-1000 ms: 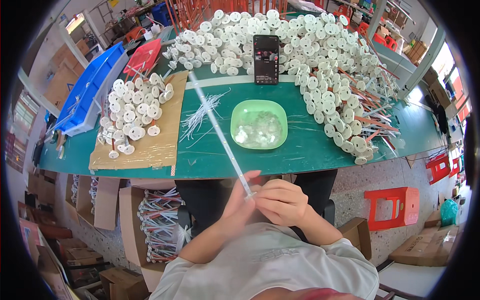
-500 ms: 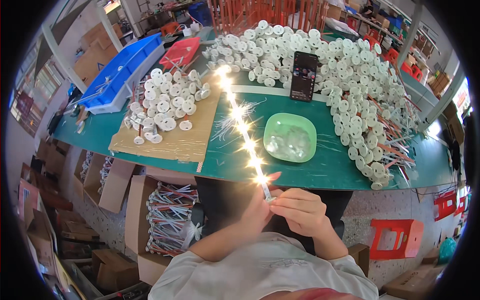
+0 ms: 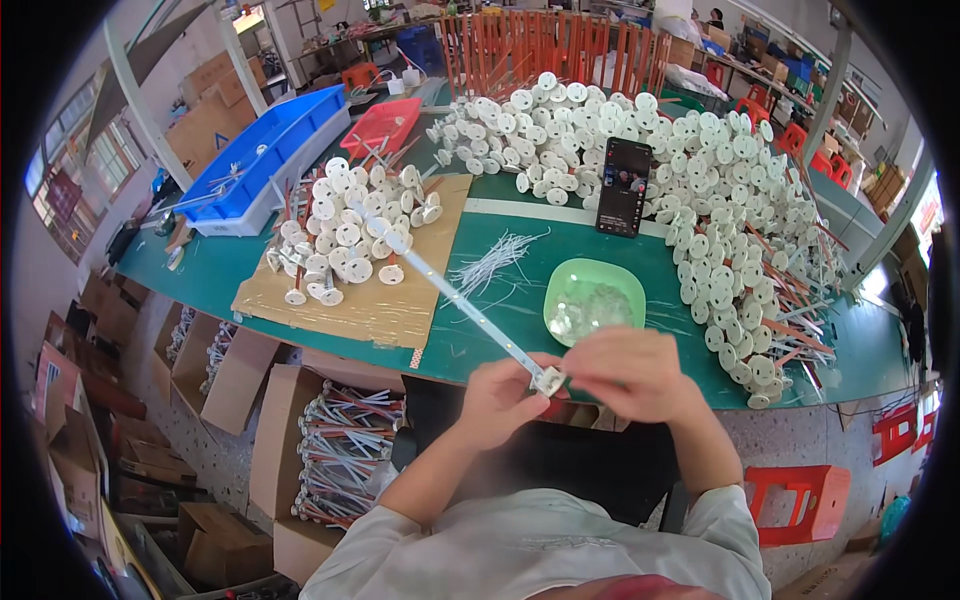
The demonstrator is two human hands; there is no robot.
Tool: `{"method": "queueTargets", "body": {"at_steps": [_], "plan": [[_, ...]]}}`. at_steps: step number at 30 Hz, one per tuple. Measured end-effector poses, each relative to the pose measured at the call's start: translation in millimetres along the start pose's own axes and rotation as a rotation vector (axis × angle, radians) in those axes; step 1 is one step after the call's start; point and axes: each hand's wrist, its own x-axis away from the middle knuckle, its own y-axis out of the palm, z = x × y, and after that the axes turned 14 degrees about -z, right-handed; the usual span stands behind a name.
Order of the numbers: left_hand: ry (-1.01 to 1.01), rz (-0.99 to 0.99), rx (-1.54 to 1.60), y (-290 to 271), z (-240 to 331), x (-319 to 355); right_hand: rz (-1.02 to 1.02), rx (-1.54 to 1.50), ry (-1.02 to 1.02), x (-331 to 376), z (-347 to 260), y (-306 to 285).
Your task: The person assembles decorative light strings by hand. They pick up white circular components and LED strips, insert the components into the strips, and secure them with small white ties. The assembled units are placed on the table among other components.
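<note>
Strip: both hands, left and right, pinch its near end (far end unsupported); sagging risks sweeping discs off the desk.

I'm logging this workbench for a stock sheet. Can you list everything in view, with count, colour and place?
LED strip: one, white, held at its near end, slanting up-left over the table
Bowl: one, pale green, just beyond the hands
Phone: one, black, propped against the disc pile
Disc parts: too many to count, white, heaped at back and right
Cardboard sheet: one, brown, left, carrying more discs
Trays: blue tray, red tray, far left
Table: green
Left hand, right hand: both at the strip's near end
</note>
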Motion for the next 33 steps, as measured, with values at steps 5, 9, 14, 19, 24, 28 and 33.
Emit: {"method": "queueTargets", "body": {"at_steps": [5, 9, 14, 19, 24, 28, 33], "plan": [[0.095, 0.250, -0.314, -37, -27, -18, -0.347, 0.247, 0.404, -6, 61, -29], [-0.045, 0.317, -0.216, -49, -31, -22, -0.461, 0.319, 0.452, 8, 76, -16], [-0.089, 0.220, -0.397, -45, -34, -14, -0.495, 0.127, 0.468, 7, 88, -15], [-0.129, 0.212, -0.419, -46, -34, -16, -0.285, 0.143, 0.346, 12, 89, -19], [-0.097, 0.222, -0.483, -43, -34, -16, -0.166, 0.071, 0.522, 15, 88, -23], [-0.110, 0.234, -0.468, -46, -35, -16, -0.133, 0.070, 0.394, 11, 90, -18], [-0.103, 0.242, -0.511, -46, -39, -14, -0.066, 0.122, 0.221, 12, 95, -20]]}}
